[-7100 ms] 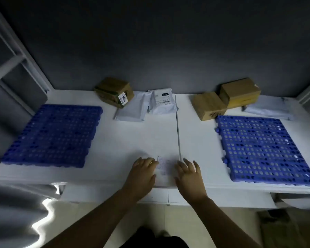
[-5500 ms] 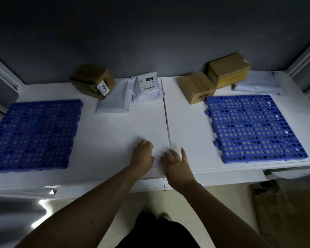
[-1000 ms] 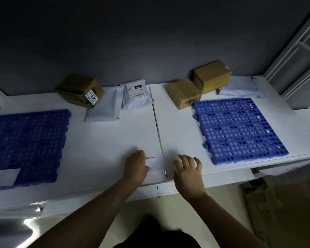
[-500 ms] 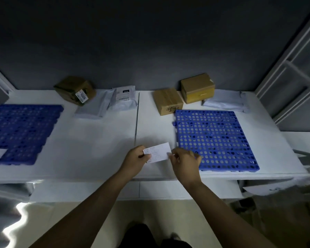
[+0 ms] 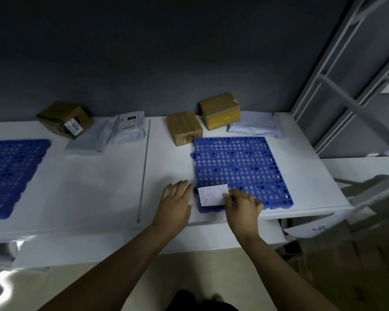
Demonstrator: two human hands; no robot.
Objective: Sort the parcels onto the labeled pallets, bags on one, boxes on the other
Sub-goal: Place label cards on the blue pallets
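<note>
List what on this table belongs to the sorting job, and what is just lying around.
Job:
right pallet
left pallet
label, pinched by the right hand
boxes
bags

Lying about:
rack
sheet under the table

The wide table middle (image 5: 94,182) between the two pallets is free, while boxes (image 5: 184,127) and bags (image 5: 255,124) crowd the far edge by the wall.
</note>
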